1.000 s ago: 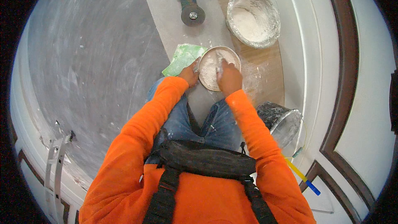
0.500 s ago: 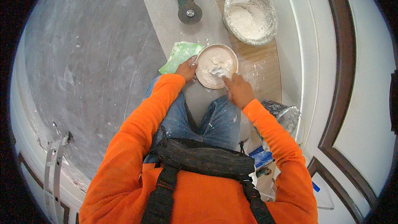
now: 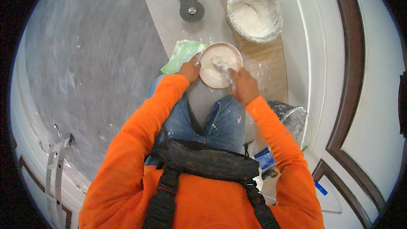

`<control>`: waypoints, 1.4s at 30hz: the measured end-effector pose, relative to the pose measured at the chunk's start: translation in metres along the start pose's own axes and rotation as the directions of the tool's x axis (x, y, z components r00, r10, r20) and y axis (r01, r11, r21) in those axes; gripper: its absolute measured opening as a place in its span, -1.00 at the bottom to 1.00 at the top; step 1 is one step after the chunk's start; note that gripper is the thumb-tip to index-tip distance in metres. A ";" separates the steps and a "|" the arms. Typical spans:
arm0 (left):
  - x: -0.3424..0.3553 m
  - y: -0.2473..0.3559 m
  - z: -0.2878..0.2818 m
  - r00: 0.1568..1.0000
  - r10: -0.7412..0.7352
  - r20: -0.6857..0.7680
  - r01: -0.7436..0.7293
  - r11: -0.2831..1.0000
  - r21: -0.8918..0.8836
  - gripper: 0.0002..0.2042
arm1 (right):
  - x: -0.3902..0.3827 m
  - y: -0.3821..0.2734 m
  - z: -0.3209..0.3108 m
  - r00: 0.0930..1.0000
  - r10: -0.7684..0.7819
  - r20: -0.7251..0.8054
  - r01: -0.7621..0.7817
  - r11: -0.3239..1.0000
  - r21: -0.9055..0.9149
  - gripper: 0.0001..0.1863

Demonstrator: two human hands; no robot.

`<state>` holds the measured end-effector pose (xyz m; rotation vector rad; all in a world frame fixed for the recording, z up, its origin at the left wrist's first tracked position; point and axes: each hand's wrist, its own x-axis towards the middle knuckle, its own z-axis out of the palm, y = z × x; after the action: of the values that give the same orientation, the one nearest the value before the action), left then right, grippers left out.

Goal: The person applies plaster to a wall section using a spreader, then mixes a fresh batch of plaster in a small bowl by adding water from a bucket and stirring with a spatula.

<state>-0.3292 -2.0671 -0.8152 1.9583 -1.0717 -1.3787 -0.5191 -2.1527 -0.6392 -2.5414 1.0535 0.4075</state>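
Observation:
A round bowl (image 3: 220, 43) of pale pinkish powder or paste (image 3: 208, 76) sits in front of my knees. My left hand (image 3: 190, 68) is closed on its left rim, thumb at the edge. In my right hand (image 3: 245, 87), which is closed and slightly blurred, is a small metal stirring tool (image 3: 221, 65). Its tip is down in the pale mix; whether it is a spoon or a small spatula, I cannot tell. Just beyond my left hand lies a green sheet (image 3: 182, 53) with white smears, partly behind the bowl.
A powder-caked bucket (image 3: 275, 6) stands at far right, pale powder inside. An angle grinder (image 3: 189, 4) with its wound cord lies at the far end. By my right forearm is another dirty bucket (image 3: 294, 121). A metal ladder (image 3: 58, 174) is at lower left, a dark wooden frame (image 3: 354, 59) at right.
The tool's tip has shifted slightly left and away from me in the mix, with my right hand turning along. My left hand keeps its hold on the bowl.

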 end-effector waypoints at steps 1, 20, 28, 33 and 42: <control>0.001 0.002 0.001 1.000 0.002 -0.018 -0.002 1.000 0.022 -0.50 | 0.008 0.011 -0.004 0.999 -0.025 -0.028 0.024 1.000 -0.015 -0.54; -0.009 0.045 -0.016 0.986 -0.122 0.112 0.146 0.960 -0.239 -0.65 | -0.022 0.050 0.028 0.910 0.402 -0.106 -0.317 0.836 0.449 -0.70; 0.006 0.004 0.004 0.999 0.000 -0.047 -0.003 0.998 -0.066 -0.59 | -0.044 0.100 0.063 0.661 0.728 0.183 -0.568 0.326 0.756 -0.62; 0.002 0.011 -0.002 1.000 -0.025 -0.009 0.023 0.992 -0.124 -0.57 | -0.065 0.095 0.090 0.534 0.694 0.483 -0.523 -0.178 0.834 -0.72; 0.006 -0.001 0.005 0.998 0.022 0.051 -0.026 0.997 0.066 -0.55 | -0.032 0.025 0.103 0.561 0.647 0.516 -0.226 -0.480 0.848 -0.73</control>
<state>-0.3327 -2.0713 -0.8206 1.9606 -1.1748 -1.4029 -0.5717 -2.1056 -0.7239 -0.3716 1.6362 -0.5778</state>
